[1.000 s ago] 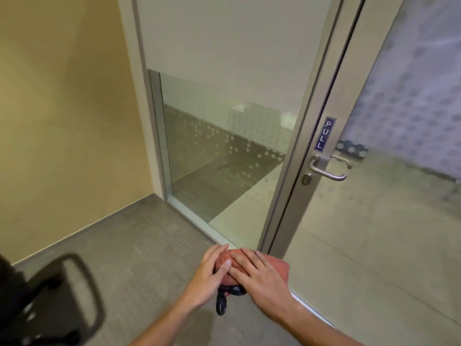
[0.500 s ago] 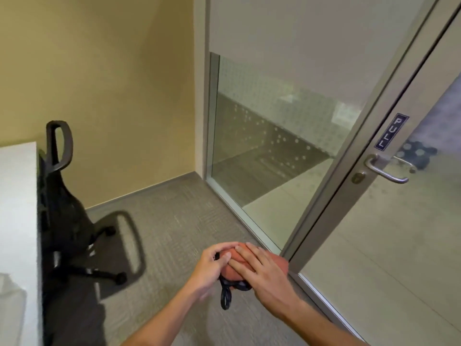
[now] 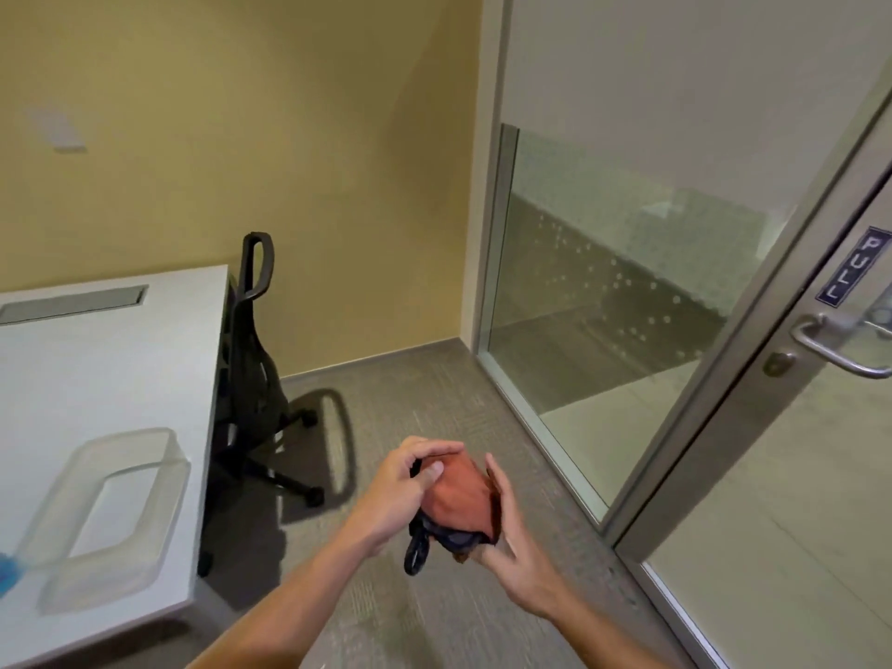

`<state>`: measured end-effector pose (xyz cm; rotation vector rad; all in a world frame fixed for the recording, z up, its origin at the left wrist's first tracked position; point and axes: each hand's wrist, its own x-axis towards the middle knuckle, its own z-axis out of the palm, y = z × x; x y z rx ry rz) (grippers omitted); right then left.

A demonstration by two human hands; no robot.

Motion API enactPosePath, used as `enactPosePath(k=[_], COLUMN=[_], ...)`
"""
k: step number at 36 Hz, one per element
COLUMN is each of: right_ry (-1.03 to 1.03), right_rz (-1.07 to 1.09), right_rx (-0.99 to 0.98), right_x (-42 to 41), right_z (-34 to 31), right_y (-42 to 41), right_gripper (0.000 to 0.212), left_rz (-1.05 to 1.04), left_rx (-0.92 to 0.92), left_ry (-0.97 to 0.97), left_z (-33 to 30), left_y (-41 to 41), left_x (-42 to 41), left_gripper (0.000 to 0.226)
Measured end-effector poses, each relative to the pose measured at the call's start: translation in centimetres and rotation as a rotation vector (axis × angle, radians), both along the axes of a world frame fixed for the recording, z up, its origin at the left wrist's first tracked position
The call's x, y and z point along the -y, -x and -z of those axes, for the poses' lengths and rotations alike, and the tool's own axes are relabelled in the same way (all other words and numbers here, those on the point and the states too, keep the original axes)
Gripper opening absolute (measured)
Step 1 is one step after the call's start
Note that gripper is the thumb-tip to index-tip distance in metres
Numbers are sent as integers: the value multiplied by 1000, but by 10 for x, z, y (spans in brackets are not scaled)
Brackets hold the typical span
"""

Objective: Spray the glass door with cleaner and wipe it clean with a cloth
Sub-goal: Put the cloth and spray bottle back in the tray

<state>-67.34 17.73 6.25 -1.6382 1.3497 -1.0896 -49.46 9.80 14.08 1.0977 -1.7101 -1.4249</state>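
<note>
The glass door (image 3: 791,475) runs off the right edge, which also cuts its lever handle (image 3: 840,350). Well left of the door, the white surface (image 3: 96,379) is cropped at the left and bottom edges; a blue object (image 3: 7,574) on it shows only as a blurred sliver. The clear tray (image 3: 111,514) beside it is smeared. The cloth (image 3: 458,499) is partly hidden by both hands.
</note>
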Motion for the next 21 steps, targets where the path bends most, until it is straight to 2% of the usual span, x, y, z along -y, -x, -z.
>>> enactPosePath(k=[3, 5, 7, 8, 12, 15, 17, 21], right_ry=[-204, -288, -387, -432, -526, -646, -662, -609], right_rz=[65, 105, 140, 144, 122, 67, 24, -23], right_rx=[325, 471, 582, 602, 651, 785, 780, 696], right_x=[-2, -3, -1, 0, 5, 10, 14, 27], right_z=[6, 8, 11, 11, 4, -1, -3, -8], right_y=[-6, -14, -23, -28, -50, -63, -73, -92], right_gripper=[102, 95, 99, 99, 71, 78, 84, 80], left_rz=[-42, -85, -129, -152, -232, -306, -353, -402], left_rx=[2, 5, -16, -26, -58, -86, -73, -7], left_ry=[14, 15, -6, -13, -37, -65, -54, -6], left_z=[-7, -9, -12, -13, -15, -14, -15, -18], left_y=[-15, -27, -38, -44, -67, -88, -105, -142], left_x=[-15, -25, -34, -38, -49, -51, -52, -51], left_gripper=[37, 37, 38, 38, 38, 40, 40, 39])
